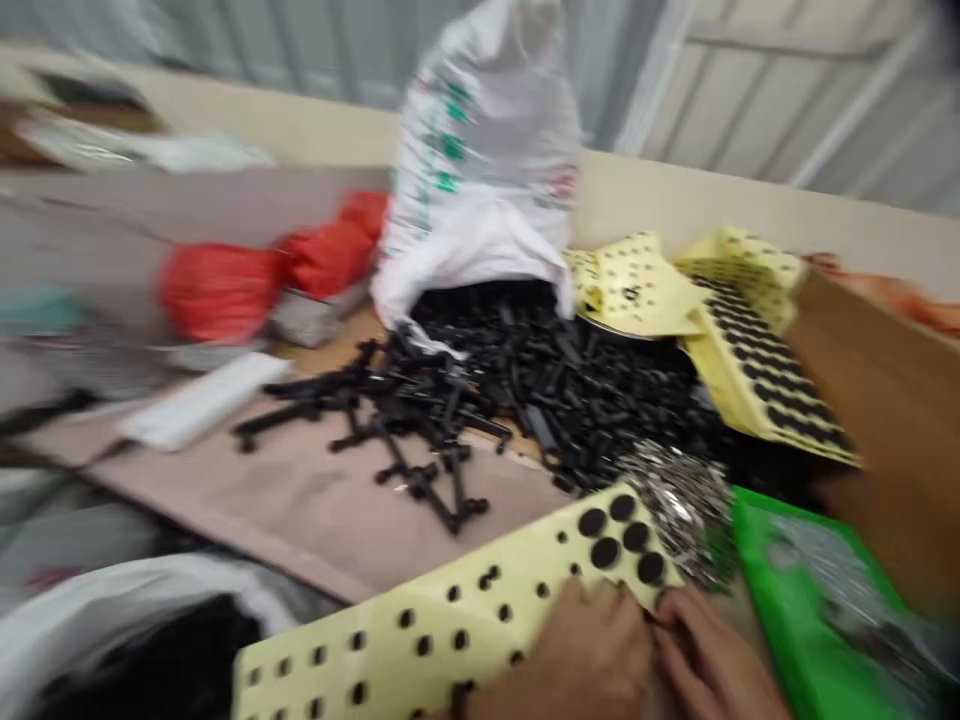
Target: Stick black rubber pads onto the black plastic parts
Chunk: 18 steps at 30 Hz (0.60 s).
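With the right hand (712, 650), holds fingertips close together at the right corner of the dotted yellow sheet (480, 612), lower centre, too blurred to tell whether pinching it; with the left hand (589, 645), rests curled fingers on the sheet just beside, cannot tell if gripping. Reaches in from the bottom edge, below black parts (540, 428) mid-frame.

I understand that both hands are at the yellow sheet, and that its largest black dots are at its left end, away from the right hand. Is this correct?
Not entirely. The head view shows the largest black dots at the right end of the yellow sheet, close to the right hand. The left hand and the right are indeed both at the sheet.
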Each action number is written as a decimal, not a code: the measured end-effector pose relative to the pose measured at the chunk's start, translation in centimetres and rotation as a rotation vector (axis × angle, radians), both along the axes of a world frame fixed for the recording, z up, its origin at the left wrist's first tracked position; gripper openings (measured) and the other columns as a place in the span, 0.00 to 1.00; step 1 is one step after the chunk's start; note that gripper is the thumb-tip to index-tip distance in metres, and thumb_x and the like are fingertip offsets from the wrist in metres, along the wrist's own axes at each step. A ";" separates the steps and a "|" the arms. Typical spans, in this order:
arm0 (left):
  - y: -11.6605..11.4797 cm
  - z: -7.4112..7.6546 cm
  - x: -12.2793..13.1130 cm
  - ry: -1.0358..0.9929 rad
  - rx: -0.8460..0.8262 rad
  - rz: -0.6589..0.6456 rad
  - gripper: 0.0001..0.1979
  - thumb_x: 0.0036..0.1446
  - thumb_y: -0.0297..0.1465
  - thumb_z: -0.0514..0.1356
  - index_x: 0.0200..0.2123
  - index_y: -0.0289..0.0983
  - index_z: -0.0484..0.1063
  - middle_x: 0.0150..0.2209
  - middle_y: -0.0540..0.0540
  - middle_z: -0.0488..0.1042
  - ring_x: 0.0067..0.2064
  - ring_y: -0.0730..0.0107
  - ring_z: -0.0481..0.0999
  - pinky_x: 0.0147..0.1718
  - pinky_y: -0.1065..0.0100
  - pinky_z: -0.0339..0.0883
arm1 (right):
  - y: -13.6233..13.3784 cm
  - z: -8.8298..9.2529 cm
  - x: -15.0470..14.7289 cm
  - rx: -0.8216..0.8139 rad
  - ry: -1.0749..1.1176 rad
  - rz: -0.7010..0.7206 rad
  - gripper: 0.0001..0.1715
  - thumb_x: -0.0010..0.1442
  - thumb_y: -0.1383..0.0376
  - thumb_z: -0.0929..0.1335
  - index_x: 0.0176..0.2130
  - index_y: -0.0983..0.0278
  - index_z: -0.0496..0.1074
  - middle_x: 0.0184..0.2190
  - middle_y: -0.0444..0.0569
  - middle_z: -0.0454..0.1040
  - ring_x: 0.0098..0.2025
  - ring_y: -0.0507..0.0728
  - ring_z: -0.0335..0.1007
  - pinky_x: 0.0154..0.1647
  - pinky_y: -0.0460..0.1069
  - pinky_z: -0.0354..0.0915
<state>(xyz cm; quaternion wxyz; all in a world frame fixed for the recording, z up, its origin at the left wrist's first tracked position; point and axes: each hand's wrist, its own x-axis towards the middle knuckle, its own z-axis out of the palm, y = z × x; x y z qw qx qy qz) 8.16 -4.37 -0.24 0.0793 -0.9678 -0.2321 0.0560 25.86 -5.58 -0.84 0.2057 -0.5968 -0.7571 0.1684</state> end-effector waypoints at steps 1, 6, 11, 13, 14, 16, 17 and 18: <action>0.1 -0.5 0.2 -0.197 -0.068 0.103 0.16 0.64 0.38 0.47 0.49 0.37 0.65 0.46 0.40 0.68 0.44 0.60 0.68 0.37 0.59 0.67 | -0.5 0.1 0.2 -0.004 0.002 -0.004 0.07 0.60 0.68 0.61 0.31 0.58 0.64 0.28 0.45 0.68 0.29 0.55 0.68 0.30 0.49 0.67; 0.4 -1.8 -0.2 -0.403 -0.206 0.171 0.13 0.61 0.33 0.51 0.48 0.37 0.64 0.48 0.41 0.68 0.44 0.57 0.66 0.36 0.57 0.62 | -0.4 0.3 -0.5 -0.005 -0.018 -0.058 0.07 0.57 0.72 0.59 0.30 0.61 0.59 0.28 0.46 0.63 0.29 0.55 0.64 0.29 0.48 0.59; 0.1 -1.4 0.0 -0.387 -0.162 0.158 0.14 0.61 0.33 0.51 0.48 0.36 0.64 0.52 0.39 0.66 0.43 0.56 0.65 0.34 0.57 0.61 | -1.2 1.3 -1.2 -0.066 0.078 -0.042 0.08 0.58 0.73 0.58 0.29 0.61 0.58 0.28 0.44 0.62 0.29 0.53 0.61 0.30 0.47 0.56; 0.2 -1.4 0.1 -0.389 -0.149 0.149 0.13 0.60 0.32 0.52 0.47 0.35 0.64 0.52 0.38 0.66 0.44 0.55 0.65 0.34 0.56 0.62 | -1.6 1.6 -1.3 -0.073 0.089 -0.037 0.09 0.59 0.73 0.58 0.29 0.62 0.58 0.28 0.44 0.62 0.29 0.53 0.60 0.30 0.47 0.55; 0.2 -1.4 0.1 -0.394 -0.152 0.147 0.13 0.60 0.32 0.52 0.46 0.34 0.65 0.52 0.37 0.66 0.44 0.55 0.65 0.35 0.56 0.62 | -1.7 1.7 -1.4 -0.077 0.099 -0.038 0.09 0.59 0.73 0.58 0.29 0.62 0.58 0.28 0.44 0.62 0.29 0.53 0.60 0.30 0.47 0.55; 0.1 -1.4 0.1 -0.410 -0.176 0.150 0.11 0.59 0.31 0.53 0.44 0.35 0.65 0.51 0.38 0.67 0.44 0.55 0.66 0.35 0.57 0.63 | -1.8 1.8 -1.6 -0.103 0.135 -0.040 0.08 0.59 0.73 0.59 0.29 0.61 0.58 0.29 0.44 0.62 0.29 0.52 0.60 0.30 0.46 0.55; 0.1 -1.3 0.0 -0.418 -0.194 0.152 0.11 0.58 0.31 0.54 0.44 0.35 0.66 0.50 0.39 0.68 0.44 0.55 0.66 0.35 0.57 0.64 | -1.8 1.9 -1.6 -0.126 0.156 -0.039 0.08 0.59 0.72 0.59 0.29 0.61 0.58 0.28 0.43 0.63 0.29 0.52 0.60 0.30 0.46 0.55; 0.0 -1.1 -0.1 -0.430 -0.215 0.150 0.10 0.58 0.31 0.55 0.44 0.35 0.66 0.49 0.40 0.69 0.44 0.55 0.66 0.35 0.57 0.64 | -1.9 2.0 -1.6 -0.150 0.172 -0.037 0.08 0.59 0.72 0.59 0.29 0.61 0.58 0.28 0.43 0.63 0.29 0.52 0.61 0.29 0.46 0.56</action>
